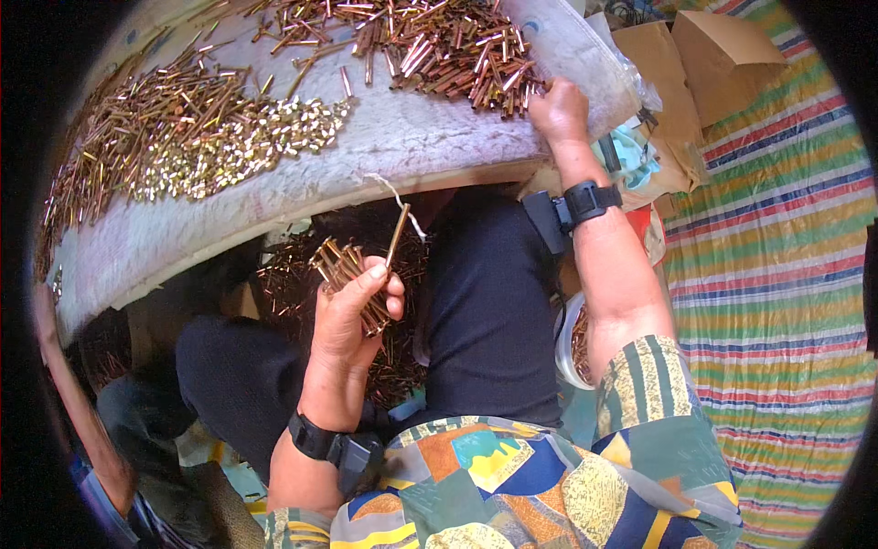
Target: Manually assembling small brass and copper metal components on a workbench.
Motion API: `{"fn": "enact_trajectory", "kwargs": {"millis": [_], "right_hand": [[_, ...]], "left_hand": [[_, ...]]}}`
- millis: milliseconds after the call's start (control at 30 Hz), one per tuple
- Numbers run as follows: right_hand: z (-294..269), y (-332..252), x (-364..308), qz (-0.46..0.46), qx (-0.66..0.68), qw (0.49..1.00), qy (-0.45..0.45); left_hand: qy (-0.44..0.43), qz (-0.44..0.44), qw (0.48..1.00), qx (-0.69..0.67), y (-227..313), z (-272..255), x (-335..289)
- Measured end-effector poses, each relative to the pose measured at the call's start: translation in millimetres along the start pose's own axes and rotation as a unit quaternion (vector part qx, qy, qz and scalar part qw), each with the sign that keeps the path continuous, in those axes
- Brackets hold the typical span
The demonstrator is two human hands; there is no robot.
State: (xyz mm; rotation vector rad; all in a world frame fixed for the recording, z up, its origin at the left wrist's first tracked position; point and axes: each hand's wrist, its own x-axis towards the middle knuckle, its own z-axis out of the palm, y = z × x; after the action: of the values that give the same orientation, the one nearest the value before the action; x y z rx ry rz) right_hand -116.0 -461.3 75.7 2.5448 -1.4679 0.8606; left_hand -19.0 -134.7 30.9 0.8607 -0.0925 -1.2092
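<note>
My left hand is closed around a bunch of thin copper-coloured metal rods with small flared heads. Between its thumb and fingertips a single longer rod points upward. My right hand reaches to the right end of a pile of shiny copper-coloured tubes on the cloth-covered table. Its fingers are curled in against the pile, and what they grip cannot be made out. Left of the tubes lie small bright brass-coloured pieces, beside a heap of thin metal rods.
Many more rods lie in a dark container below the table edge, between my knees. A white tub stands by my right thigh. Another person's arm is at the far left. Cardboard boxes and a striped sheet lie at right.
</note>
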Motion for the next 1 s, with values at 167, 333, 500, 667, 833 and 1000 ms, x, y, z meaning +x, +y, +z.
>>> {"fn": "enact_trajectory", "kwargs": {"millis": [167, 333, 500, 667, 833, 1000], "right_hand": [[7, 25, -1, 0.02, 0.158, 0.986, 0.055], [-57, -66, -68, 0.043, 0.618, 0.772, -0.143], [-60, -119, -113, 0.0, 0.697, 0.682, -0.222], [-57, -132, -122, -0.016, 0.674, 0.693, -0.256], [-58, -135, -121, -0.029, 0.668, 0.7, -0.252], [-59, -138, -116, -0.029, 0.678, 0.678, -0.283]], "left_hand": [[-0.012, 0.027, 0.999, -0.023, 5, -5, -1], [0.002, 0.039, 0.999, -0.029, 9, -15, -5], [-0.007, 0.04, 0.999, -0.005, 12, -17, -8], [-0.019, 0.046, 0.998, -0.035, 15, -21, -12], [-0.016, 0.058, 0.998, -0.012, 20, -21, -13], [-0.008, 0.09, 0.996, 0.008, 22, -25, -14]]}}
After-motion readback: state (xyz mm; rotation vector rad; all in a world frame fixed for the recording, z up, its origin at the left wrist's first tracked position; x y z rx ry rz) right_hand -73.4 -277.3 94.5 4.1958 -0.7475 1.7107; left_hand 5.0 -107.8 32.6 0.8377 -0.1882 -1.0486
